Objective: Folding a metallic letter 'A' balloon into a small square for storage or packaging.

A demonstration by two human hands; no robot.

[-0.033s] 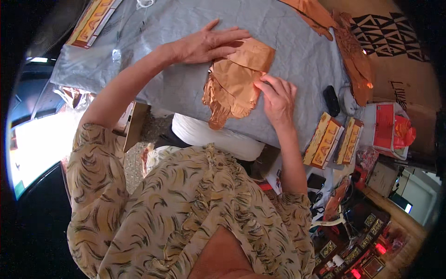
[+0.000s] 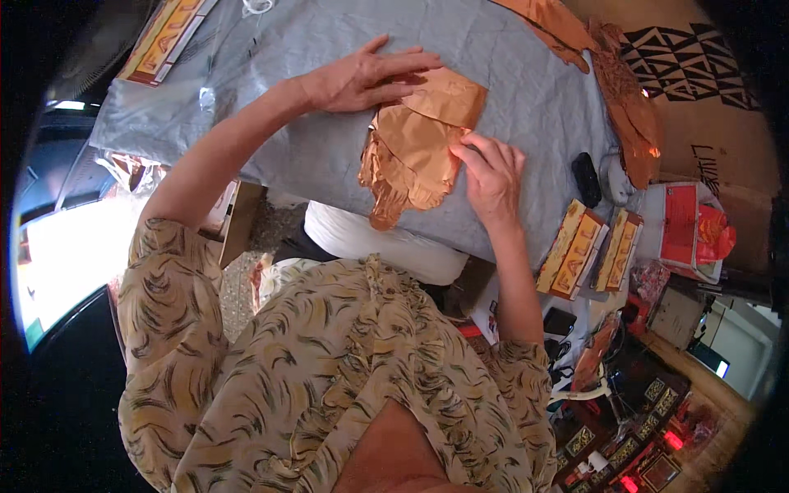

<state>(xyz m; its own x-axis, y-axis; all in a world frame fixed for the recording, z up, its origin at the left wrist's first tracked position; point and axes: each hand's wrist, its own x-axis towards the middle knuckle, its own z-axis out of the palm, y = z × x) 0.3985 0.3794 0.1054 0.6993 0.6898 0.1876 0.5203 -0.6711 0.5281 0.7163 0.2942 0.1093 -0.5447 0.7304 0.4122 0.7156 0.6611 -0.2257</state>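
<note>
A shiny copper-coloured sheet (image 2: 415, 148), folded over on itself, lies on the grey cloth cover of the table. Its near edge is crinkled and wavy; whether it is paper or thin fabric I cannot tell. My left hand (image 2: 362, 78) rests palm down at its far left corner, fingers stretched out over the folded band at the top. At the sheet's right edge, my right hand (image 2: 491, 171) has thumb and fingertips pinched together on the border. The bent fingers partly hide that pinch.
More copper-coloured crinkled pieces (image 2: 629, 115) hang along the table's right edge. A black object (image 2: 585, 178) lies near them, with two printed boxes (image 2: 571, 251) closer to me. Another printed box (image 2: 164, 41) is at the far left. A red and white box (image 2: 682, 226) stands right.
</note>
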